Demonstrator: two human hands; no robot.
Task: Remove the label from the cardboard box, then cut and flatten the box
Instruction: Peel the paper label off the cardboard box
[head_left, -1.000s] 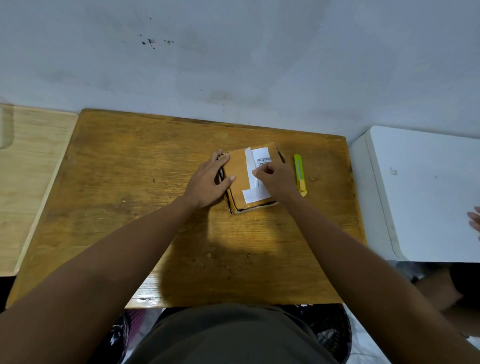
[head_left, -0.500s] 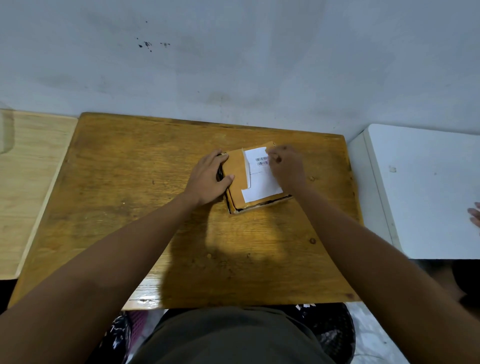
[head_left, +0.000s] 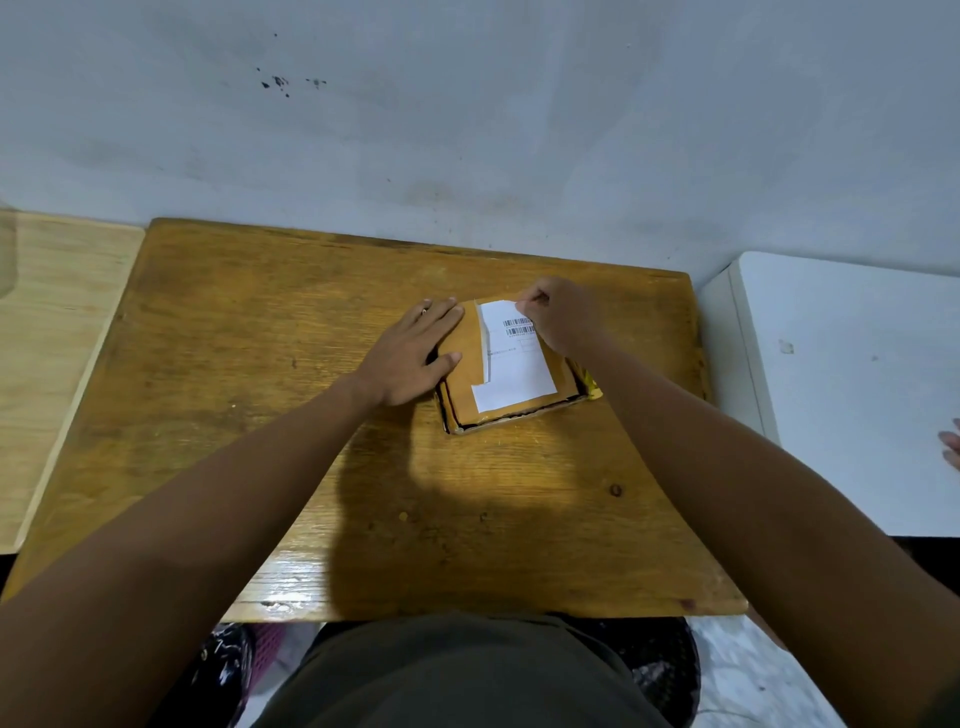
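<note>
Box on worktop: left hand flat, released, pressing it; right hand grip pinching label top edge.

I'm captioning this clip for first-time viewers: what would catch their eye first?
The flat brown cardboard box near the middle of the worn wooden table, with its white barcoded paper label on top. The right hand pinches the label's far edge while the left hand presses flat on the box's left side.
</note>
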